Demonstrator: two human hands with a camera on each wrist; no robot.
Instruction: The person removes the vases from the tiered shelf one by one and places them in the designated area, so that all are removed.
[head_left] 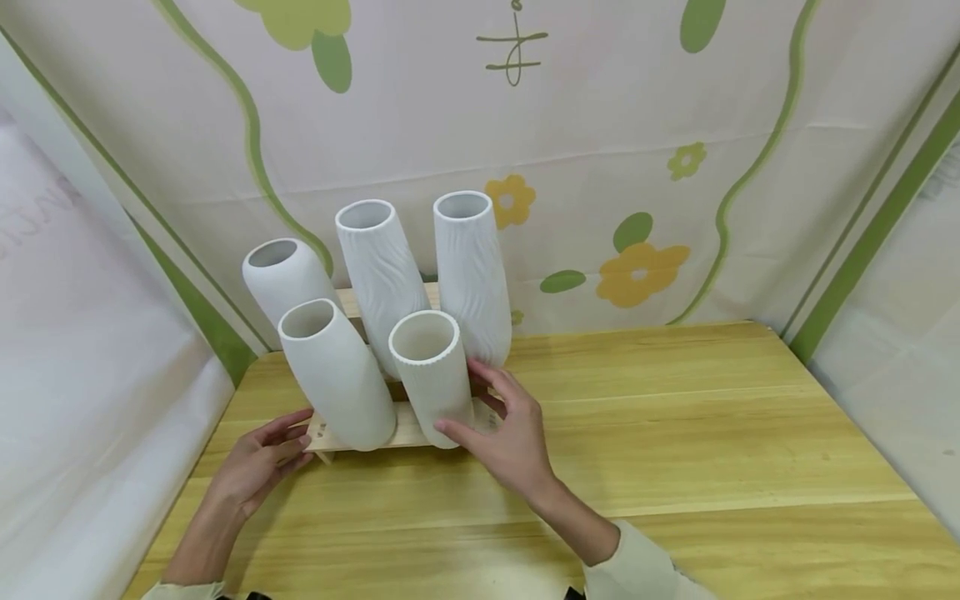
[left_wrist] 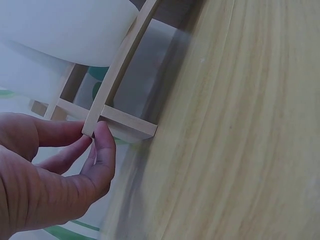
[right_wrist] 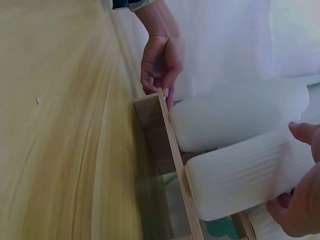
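Note:
A two-level light wooden rack (head_left: 408, 429) stands on the table and bears several white vases. My left hand (head_left: 255, 462) pinches the left end of its front shelf, as the left wrist view shows up close (left_wrist: 65, 172). On that shelf, at the right, stands a finely ribbed vase (head_left: 435, 383). My right hand (head_left: 513, 437) grips this vase low down, thumb at the front and fingers round the right side. To its left leans a smooth vase (head_left: 337, 379). Behind, on the upper level, are a plain vase (head_left: 288, 267) and two wavy-textured vases (head_left: 382, 267).
The wood-grain table (head_left: 675, 442) extends to the right of the rack. A white cloth backdrop (head_left: 570, 108) printed with flowers rises close behind the vases. White cloth panels (head_left: 82, 333) flank the table on both sides.

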